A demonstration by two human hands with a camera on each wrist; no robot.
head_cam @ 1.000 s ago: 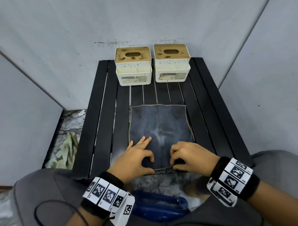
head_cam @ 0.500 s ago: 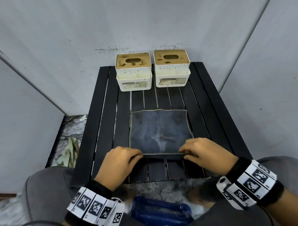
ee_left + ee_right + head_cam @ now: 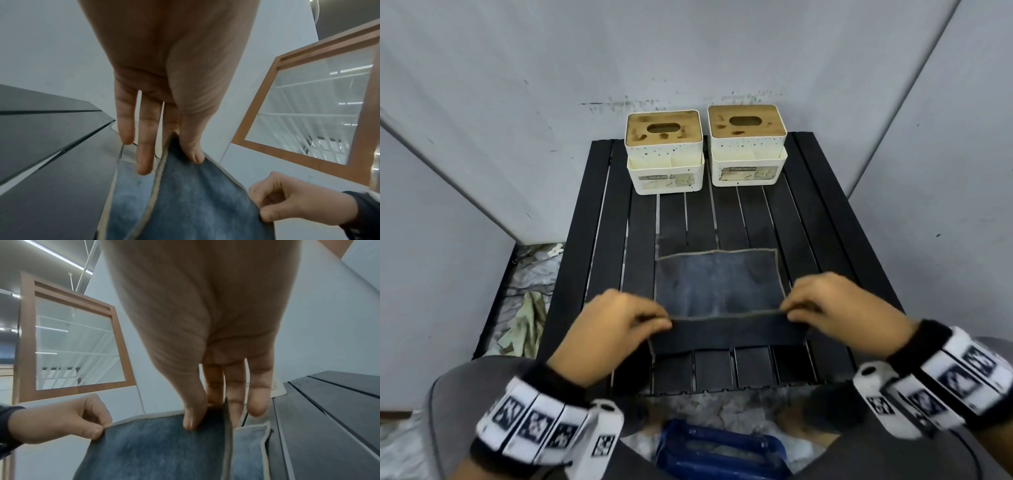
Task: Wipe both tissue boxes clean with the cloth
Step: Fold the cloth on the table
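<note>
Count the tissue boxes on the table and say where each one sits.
2. The left tissue box and the right tissue box stand side by side at the far end of the black slatted table. None seems hidden.

Partitioned booth, grey partition walls [image 3: 482, 102], black slatted table [image 3: 599, 240]

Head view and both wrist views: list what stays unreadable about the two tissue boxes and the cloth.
- White tissue boxes with wooden lids: back faces turned away in the head view; front labels too small to read fully.
- Dark blue cloth: near strip folded, its underside hidden.
- Wrist views: boxes blocked by the left hand and right hand.
</note>
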